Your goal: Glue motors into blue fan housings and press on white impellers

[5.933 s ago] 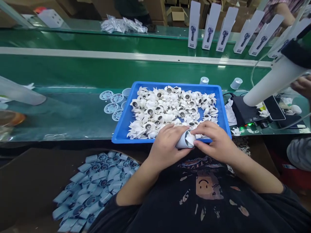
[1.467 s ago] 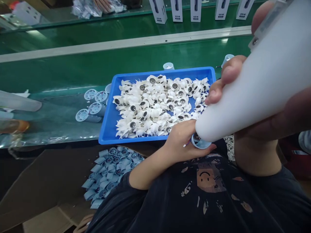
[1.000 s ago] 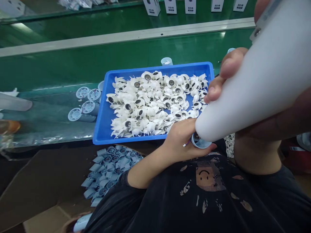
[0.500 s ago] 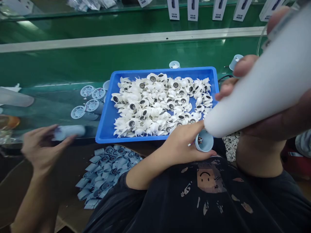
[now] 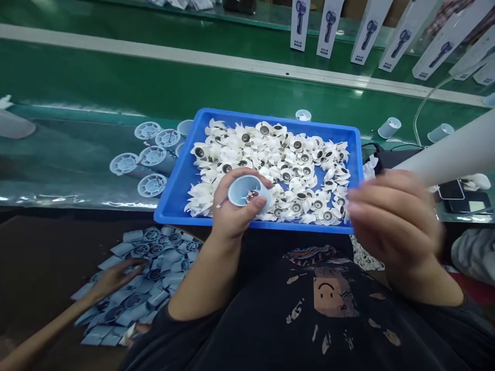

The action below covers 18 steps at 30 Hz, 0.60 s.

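My left hand (image 5: 232, 219) is closed around a pale blue cylindrical housing (image 5: 247, 191), open end up, with a small dark and red part showing inside. It hovers over the near edge of the blue tray (image 5: 174, 206), which is full of white fan impellers (image 5: 297, 159). My right hand (image 5: 394, 224) is at the tray's right corner, smeared by motion, with nothing visible in it. The white cone-shaped tool (image 5: 452, 152) hangs just behind it, apart from the hand.
Several finished housings (image 5: 150, 154) lie on the green belt left of the tray. Another person's hand (image 5: 116, 273) reaches into a pile of pale blue housings (image 5: 154, 252) at lower left. White product boxes (image 5: 328, 26) stand at the back; small cups (image 5: 389, 127) sit at right.
My right hand has let go of the white tool, which swung back to the right. My left hand lifted the housing left over the tray. The other person's hand dropped into the pile.
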{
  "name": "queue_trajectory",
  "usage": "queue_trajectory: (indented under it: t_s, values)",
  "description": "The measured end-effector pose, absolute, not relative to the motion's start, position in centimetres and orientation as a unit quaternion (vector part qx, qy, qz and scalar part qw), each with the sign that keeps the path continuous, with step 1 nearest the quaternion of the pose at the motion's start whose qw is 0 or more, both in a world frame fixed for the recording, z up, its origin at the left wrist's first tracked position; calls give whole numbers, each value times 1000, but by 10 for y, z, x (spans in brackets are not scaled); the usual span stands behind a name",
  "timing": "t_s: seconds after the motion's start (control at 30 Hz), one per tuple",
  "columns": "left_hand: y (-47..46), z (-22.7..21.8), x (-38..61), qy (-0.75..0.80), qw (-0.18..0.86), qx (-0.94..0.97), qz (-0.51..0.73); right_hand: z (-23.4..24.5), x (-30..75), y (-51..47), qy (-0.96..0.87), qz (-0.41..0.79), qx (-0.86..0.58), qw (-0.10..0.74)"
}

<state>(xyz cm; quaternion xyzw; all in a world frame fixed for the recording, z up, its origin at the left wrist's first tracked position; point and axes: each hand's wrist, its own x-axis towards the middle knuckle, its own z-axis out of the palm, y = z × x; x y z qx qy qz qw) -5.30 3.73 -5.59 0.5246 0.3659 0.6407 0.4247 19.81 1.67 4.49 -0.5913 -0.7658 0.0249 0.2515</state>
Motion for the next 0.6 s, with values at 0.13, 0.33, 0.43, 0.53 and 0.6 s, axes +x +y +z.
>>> queue_trajectory:
  t_s: [0.13,0.33,0.43,0.53,0.6]
  values:
    - [34,-55,-53,359,444,531,626,11,188,55,-881,-40,-471,16]
    - [33,-48,-54,354,460,552,598,0,192,86,-868,-36,-476,-136]
    - [32,-46,-55,346,460,564,592,15,191,83,-857,-24,-499,-123]
    - [31,-46,-56,350,468,568,580,21,189,75,-853,54,-505,-119]
    - [30,-46,-56,358,470,570,571,18,187,66,-847,119,-500,-137]
